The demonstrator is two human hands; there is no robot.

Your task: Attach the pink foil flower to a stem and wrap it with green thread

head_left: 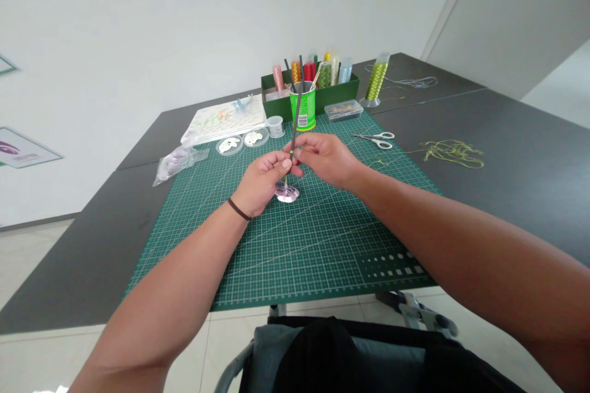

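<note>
Dark stick point(296, 120), tilted above cutting mat point(258, 245). Left hand point(260, 183) pinches lower end; right hand point(325, 159) narrowed at yellow-green thread point(291, 152), grip unclear. Apparent step: binding; next move calls for steady left pinch.

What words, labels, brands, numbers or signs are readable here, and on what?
None readable.
Bright green cylindrical can: white barcode patch, characters too small.
White rectangular wall poster with green edging: small printing, too blurred.
Dark green gridded cutting mat: printed white dots and squares; any numbers too small.
</note>
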